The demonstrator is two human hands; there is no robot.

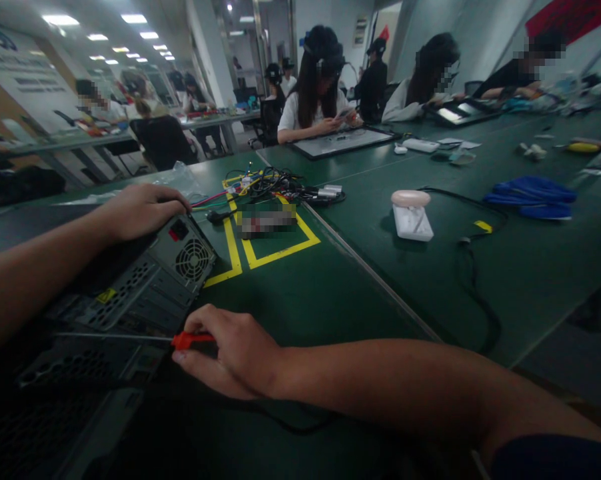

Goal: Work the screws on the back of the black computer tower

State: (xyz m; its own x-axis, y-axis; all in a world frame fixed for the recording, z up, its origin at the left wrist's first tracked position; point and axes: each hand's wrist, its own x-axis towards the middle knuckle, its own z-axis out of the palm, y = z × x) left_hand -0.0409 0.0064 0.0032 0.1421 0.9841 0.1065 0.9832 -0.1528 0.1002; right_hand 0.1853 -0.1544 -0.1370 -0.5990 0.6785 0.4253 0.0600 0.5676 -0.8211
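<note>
A black computer case (130, 280) lies at the left with its grey rear panel, round fan grille (192, 259) and slotted vents facing me. My left hand (143, 208) lies over its upper edge near the fan, fingers bent around the corner. In my right hand (243, 353) is a screwdriver (188, 341), its red handle between thumb and fingers. The long metal shaft points left across the lower part of the rear panel. Where the tip meets the case is too dark to make out.
Beyond the case lie a cable bundle (280, 183) and a blurred-out object (265, 222) beside yellow tape marks (285, 253). Farther right are a white box (413, 221) with a pink item on it, a black cable (473, 280) and blue cloth (530, 195). Several people work across the table.
</note>
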